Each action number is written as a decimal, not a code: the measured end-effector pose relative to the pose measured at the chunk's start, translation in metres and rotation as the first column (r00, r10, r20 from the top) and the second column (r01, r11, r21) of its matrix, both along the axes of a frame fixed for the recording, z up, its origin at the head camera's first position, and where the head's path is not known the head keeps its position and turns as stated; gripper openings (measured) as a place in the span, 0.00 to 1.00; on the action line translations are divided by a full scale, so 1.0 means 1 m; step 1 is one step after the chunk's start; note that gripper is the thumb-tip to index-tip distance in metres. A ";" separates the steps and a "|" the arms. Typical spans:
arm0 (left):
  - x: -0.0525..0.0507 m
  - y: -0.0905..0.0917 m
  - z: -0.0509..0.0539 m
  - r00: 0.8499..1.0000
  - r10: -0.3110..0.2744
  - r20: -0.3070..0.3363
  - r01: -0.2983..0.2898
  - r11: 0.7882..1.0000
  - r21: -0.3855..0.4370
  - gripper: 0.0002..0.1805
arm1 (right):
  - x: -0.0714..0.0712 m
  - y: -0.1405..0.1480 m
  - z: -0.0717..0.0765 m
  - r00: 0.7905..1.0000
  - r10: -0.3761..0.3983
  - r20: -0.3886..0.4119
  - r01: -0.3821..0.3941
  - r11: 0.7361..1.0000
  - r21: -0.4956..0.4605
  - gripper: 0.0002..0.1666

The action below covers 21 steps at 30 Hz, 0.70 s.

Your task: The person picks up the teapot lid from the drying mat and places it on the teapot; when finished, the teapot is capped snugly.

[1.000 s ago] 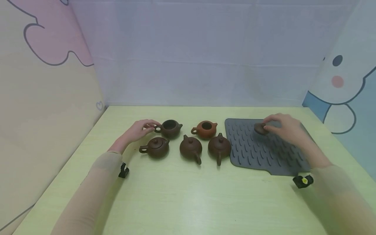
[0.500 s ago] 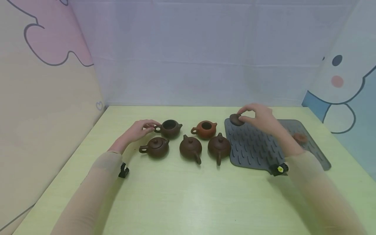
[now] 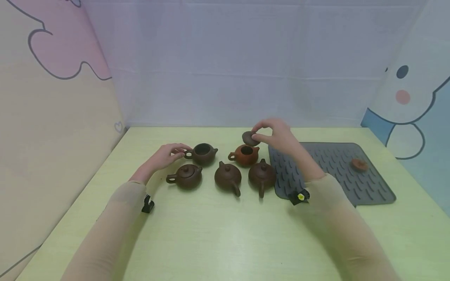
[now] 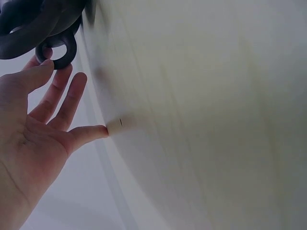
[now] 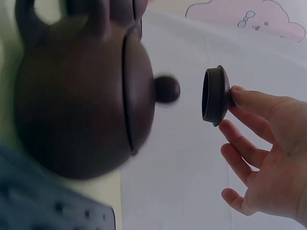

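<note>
My right hand [image 3: 277,136] pinches a dark brown teapot lid [image 3: 249,138] by its knob, in the air just above and behind the open reddish-brown teapot [image 3: 246,158]. In the right wrist view, the lid [image 5: 221,96] stands on edge to the camera, its hollow underside facing away from the fingers. My left hand [image 3: 165,156] holds the ring handle of an open dark brown teapot [image 3: 204,156] on the table. Thumb and fingertips meet at that handle [image 4: 71,50] in the left wrist view, with the other fingers spread.
Three lidded brown teapots [image 3: 189,177] [image 3: 228,177] [image 3: 262,176] stand in a front row. To their right lies a grey ridged mat [image 3: 327,171] bearing a reddish-brown lid [image 3: 359,165]. A pale curtain [image 3: 225,78] hangs behind the table.
My right hand has carried the dark lid left from over the mat to above the reddish-brown teapot, uncovering the reddish-brown lid on the mat. The left hand has stayed at the handle.
</note>
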<state>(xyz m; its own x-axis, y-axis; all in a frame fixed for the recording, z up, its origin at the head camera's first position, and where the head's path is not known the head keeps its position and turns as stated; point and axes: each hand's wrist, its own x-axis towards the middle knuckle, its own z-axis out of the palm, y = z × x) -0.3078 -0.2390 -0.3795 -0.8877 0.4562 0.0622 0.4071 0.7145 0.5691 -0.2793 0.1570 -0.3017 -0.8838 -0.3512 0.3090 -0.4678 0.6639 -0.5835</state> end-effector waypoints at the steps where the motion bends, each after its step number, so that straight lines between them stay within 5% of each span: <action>1: 0.000 0.000 0.000 1.000 0.000 -0.002 0.000 1.000 -0.001 0.18 | -0.001 -0.006 -0.001 1.000 0.004 0.005 -0.004 1.000 -0.014 0.10; 21: -0.003 0.001 -0.002 1.000 -0.011 0.002 0.011 1.000 0.015 0.18 | -0.004 -0.112 -0.018 0.991 -0.004 0.134 0.044 0.954 -0.296 0.12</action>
<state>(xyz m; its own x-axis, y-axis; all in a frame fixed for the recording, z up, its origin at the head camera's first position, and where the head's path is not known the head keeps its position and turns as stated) -0.3109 -0.2378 -0.3811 -0.8829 0.4648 0.0670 0.4133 0.7013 0.5808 -0.2830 0.0453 -0.3194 -0.9305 -0.2388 0.2778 -0.3604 0.4606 -0.8112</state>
